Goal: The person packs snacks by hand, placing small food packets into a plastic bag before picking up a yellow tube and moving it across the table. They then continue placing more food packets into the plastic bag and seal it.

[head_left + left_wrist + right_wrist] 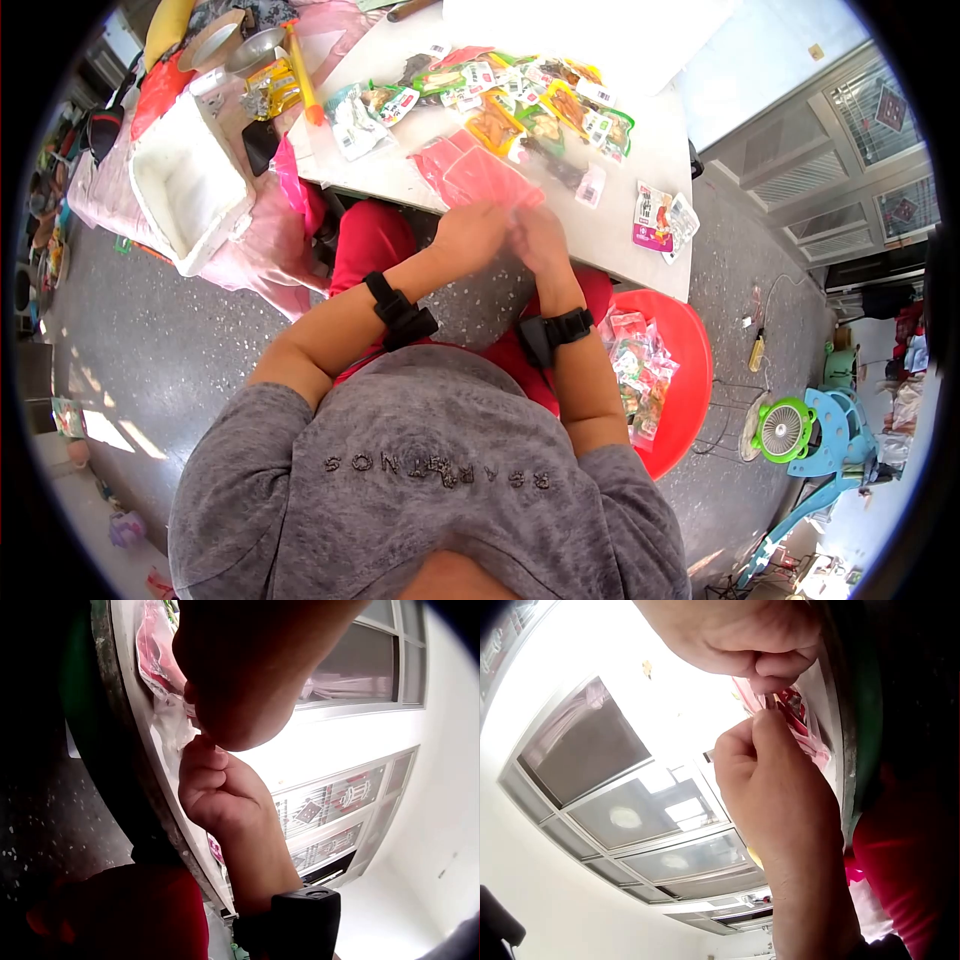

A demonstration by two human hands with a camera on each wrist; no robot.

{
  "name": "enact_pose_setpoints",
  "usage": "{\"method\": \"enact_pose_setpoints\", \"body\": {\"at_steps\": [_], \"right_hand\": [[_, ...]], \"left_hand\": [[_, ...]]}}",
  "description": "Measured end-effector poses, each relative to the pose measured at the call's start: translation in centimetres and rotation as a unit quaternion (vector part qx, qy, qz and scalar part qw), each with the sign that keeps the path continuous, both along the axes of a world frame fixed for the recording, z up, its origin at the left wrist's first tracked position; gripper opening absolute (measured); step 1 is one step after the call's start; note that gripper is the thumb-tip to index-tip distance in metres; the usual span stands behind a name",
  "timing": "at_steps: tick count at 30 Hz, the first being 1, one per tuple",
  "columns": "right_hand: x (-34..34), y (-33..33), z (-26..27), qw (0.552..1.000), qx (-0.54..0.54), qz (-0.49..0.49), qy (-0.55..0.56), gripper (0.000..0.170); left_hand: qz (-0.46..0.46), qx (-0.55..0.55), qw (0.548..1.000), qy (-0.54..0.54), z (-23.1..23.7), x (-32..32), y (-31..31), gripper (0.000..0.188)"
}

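Translucent pink plastic bags (pixel 465 170) lie at the table's near edge, loosely overlapping. Both hands meet there, fingers curled and fingertips almost together. My left hand (pixel 470 238) pinches the near end of a pink plastic bag. Close beside it, my right hand (pixel 540 240) pinches the same end. In the right wrist view, thumb and fingers of the left hand (pixel 780 772) come up to a narrow strip of pink film (pixel 799 724) under the right hand (pixel 750 637). Crumpled clear film (pixel 174 720) shows past the fingertips in the left wrist view; the hands hide the pinched part.
Several colourful sealed food packets (pixel 495 125) are heaped behind the bags on the white table (pixel 380 175). Two packets (pixel 660 220) lie by its right edge. Below stands a red basin (pixel 690 390) with packets inside. A white foam box (pixel 190 180) is at left.
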State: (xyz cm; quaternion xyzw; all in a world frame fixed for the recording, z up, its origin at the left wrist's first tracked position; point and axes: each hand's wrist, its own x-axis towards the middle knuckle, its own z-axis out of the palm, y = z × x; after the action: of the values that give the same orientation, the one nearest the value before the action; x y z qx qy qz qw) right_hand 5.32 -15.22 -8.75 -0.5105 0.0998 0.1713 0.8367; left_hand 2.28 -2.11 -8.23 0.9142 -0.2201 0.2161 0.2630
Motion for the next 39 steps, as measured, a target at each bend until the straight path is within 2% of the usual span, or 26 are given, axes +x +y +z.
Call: {"method": "enact_pose_setpoints", "body": {"at_steps": [3, 5, 7, 9, 11, 14, 18, 21, 23, 25, 26, 29, 31, 33, 36, 39], "right_hand": [[0.9, 0.8, -1.7, 0.993, -0.08, 0.001, -0.088, 0.007], [2.2, 1.1, -4.2, 0.95, -0.21, -0.008, -0.229, 0.008], [2.6, 1.6, -5.1, 0.947, -0.216, -0.018, -0.237, 0.009], [1.3, 2.9, -1.6, 0.988, -0.101, -0.028, -0.113, 0.014], [1.1, 2.7, -2.3, 0.982, -0.099, 0.027, -0.156, 0.012], [1.7, 2.2, -4.2, 0.969, -0.13, 0.051, -0.205, 0.011], [2.3, 2.9, -4.6, 0.986, -0.094, -0.055, -0.129, 0.013], [2.7, 3.2, -3.7, 0.97, -0.192, -0.025, -0.144, 0.011], [3.6, 3.2, -6.0, 0.94, -0.219, -0.034, -0.26, 0.01], [3.8, 2.9, -7.2, 0.928, -0.211, -0.019, -0.306, 0.009], [3.5, 2.2, -7.1, 0.936, -0.19, 0.0, -0.295, 0.008], [1.9, 0.3, -6.1, 0.953, -0.149, -0.005, -0.264, 0.009], [0.9, -0.7, -4.5, 0.975, -0.124, -0.029, -0.182, 0.013], [-0.1, -1.1, -1.0, 0.994, -0.093, -0.054, -0.036, 0.017], [-0.3, -2.5, -0.9, 0.978, -0.157, -0.097, -0.096, 0.019], [-0.2, -4.1, -0.5, 0.941, -0.267, -0.071, -0.196, 0.024]], "left_hand": [[0.01, 0.003, 1.0, -0.006, -0.1, 0.2, -0.1, 0.006], [0.016, 0.006, 1.0, -0.009, -0.4, 0.4, -0.2, 0.006], [0.01, 0.009, 1.0, -0.015, -0.8, 0.5, -0.1, 0.006], [0.003, 0.001, 1.0, -0.028, -0.6, 0.5, -0.1, 0.007], [-0.003, -0.02, 0.999, -0.049, 0.1, 0.1, 0.0, 0.007], [-0.008, -0.014, 0.999, -0.041, -0.3, 0.0, 0.3, 0.007], [-0.013, -0.001, 0.999, -0.038, -1.0, 0.3, 0.4, 0.008], [-0.015, 0.01, 0.999, -0.029, -0.7, 0.2, 0.4, 0.009], [-0.009, 0.019, 1.0, -0.006, -0.5, 0.1, 0.6, 0.013], [-0.009, -0.002, 0.998, -0.059, 0.1, -0.4, 0.9, 0.021], [-0.008, -0.013, 0.996, -0.085, 0.3, -0.7, 1.1, 0.025], [-0.003, 0.045, 0.992, -0.12, -0.6, -1.0, 2.0, 0.036], [0.002, 0.085, 0.989, -0.124, -2.0, -0.5, 2.5, 0.034], [-0.009, 0.1, 0.986, -0.133, -2.4, 0.0, 2.9, 0.031], [-0.047, 0.086, 0.985, -0.14, -2.2, 1.0, 3.3, 0.025], [-0.079, 0.057, 0.986, -0.134, -0.6, 1.5, 3.6, 0.02]]}}
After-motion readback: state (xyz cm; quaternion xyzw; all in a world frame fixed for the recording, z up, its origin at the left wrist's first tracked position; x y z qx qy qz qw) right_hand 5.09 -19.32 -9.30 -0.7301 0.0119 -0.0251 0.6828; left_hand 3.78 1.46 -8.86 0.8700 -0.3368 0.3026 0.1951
